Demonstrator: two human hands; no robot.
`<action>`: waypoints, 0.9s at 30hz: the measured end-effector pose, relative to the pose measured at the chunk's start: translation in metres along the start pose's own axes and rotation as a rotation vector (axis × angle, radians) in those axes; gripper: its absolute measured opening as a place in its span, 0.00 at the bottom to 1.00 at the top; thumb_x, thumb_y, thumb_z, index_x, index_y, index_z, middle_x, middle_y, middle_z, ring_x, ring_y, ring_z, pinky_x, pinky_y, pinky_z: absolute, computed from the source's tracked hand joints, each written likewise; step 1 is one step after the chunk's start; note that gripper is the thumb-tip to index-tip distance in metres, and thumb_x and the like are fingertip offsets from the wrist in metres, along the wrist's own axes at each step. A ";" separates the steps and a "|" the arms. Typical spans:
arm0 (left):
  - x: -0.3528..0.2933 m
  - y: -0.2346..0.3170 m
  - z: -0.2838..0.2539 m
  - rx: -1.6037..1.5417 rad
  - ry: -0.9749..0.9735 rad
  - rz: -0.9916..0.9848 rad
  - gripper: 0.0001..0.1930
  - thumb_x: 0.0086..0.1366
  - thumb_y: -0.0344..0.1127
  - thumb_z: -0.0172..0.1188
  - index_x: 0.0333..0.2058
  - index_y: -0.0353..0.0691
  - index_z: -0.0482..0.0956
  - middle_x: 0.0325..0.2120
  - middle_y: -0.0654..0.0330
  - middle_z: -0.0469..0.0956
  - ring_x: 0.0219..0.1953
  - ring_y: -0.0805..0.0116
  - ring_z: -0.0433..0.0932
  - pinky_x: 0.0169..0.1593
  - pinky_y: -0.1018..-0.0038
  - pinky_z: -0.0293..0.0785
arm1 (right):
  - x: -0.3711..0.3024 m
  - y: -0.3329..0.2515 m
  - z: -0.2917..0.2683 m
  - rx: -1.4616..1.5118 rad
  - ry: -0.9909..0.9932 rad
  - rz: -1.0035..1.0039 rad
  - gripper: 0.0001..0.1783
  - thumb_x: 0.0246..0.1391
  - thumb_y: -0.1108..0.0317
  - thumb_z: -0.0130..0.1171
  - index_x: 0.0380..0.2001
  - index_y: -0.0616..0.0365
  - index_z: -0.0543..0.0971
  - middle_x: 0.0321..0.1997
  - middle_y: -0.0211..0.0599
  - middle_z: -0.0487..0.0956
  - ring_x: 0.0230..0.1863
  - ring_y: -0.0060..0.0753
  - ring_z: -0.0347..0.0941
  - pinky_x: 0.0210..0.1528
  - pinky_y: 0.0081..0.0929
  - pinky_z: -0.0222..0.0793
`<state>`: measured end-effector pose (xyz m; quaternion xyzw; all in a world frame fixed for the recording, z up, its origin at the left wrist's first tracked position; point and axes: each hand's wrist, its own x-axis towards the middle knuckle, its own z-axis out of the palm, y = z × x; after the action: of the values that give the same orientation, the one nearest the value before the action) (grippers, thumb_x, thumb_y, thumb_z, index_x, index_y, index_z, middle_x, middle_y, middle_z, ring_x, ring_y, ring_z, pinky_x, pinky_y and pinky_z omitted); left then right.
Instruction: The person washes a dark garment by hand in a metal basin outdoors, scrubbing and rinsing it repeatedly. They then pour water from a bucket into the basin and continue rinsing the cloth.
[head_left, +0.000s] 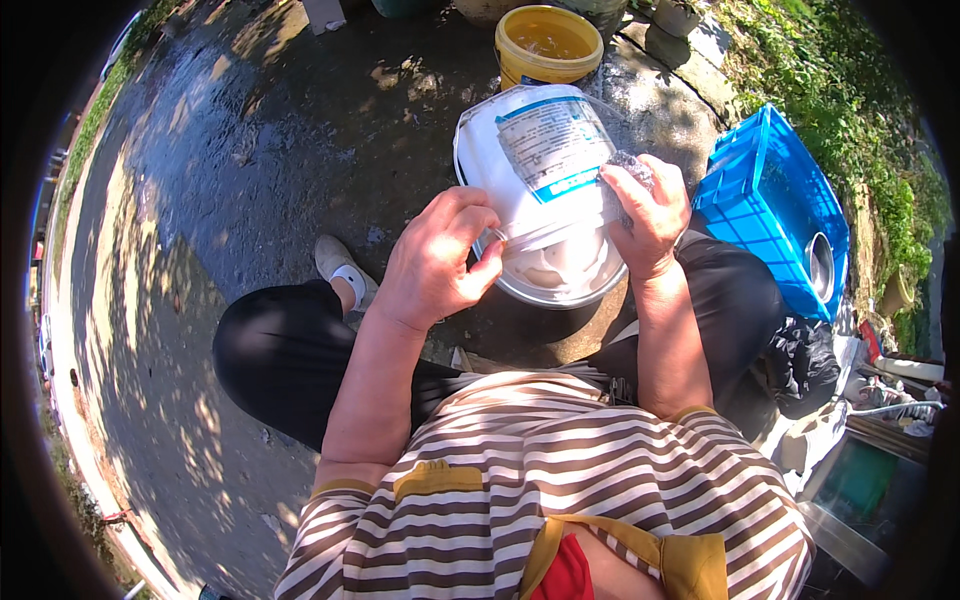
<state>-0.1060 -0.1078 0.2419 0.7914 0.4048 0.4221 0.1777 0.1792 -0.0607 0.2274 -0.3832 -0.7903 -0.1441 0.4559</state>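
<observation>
A white plastic bucket with a blue-and-white printed label lies tilted in front of me, between my knees. Pale smears show on its lower end, around a grey rim. My left hand is closed at the bucket's left side, thumb and fingers pinching its edge; the exact part gripped is partly hidden. My right hand is closed around a silvery wire scourer and presses against the bucket's right side, beside the label.
Beyond the bucket stands a yellow pail holding liquid. At my right is a blue plastic crate with a round metal dish inside. Wet dark pavement spreads to the left. Black plastic bags and assorted items lie by my right knee.
</observation>
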 end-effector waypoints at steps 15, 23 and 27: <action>-0.001 -0.002 0.002 0.074 0.067 -0.004 0.15 0.50 0.24 0.72 0.37 0.39 0.80 0.52 0.54 0.80 0.44 0.52 0.85 0.45 0.62 0.84 | 0.001 -0.007 -0.010 -0.039 -0.008 -0.058 0.31 0.25 0.71 0.66 0.43 0.49 0.90 0.46 0.46 0.81 0.43 0.50 0.78 0.45 0.42 0.76; -0.005 -0.044 0.002 0.048 0.157 -0.153 0.11 0.65 0.20 0.62 0.46 0.35 0.82 0.51 0.51 0.83 0.45 0.61 0.86 0.49 0.70 0.83 | -0.002 -0.024 0.014 0.148 -0.199 0.337 0.24 0.40 0.82 0.69 0.44 0.50 0.86 0.43 0.46 0.82 0.45 0.52 0.82 0.46 0.39 0.78; -0.006 -0.048 0.014 -0.015 0.189 -0.463 0.17 0.67 0.23 0.63 0.54 0.37 0.81 0.56 0.50 0.81 0.45 0.57 0.86 0.50 0.67 0.82 | -0.036 -0.021 0.049 0.114 -0.434 0.759 0.23 0.48 0.75 0.71 0.50 0.47 0.83 0.44 0.46 0.82 0.49 0.54 0.81 0.52 0.42 0.77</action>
<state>-0.1203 -0.0826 0.2003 0.6333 0.5869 0.4454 0.2368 0.1444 -0.0637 0.1738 -0.6421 -0.6777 0.1612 0.3202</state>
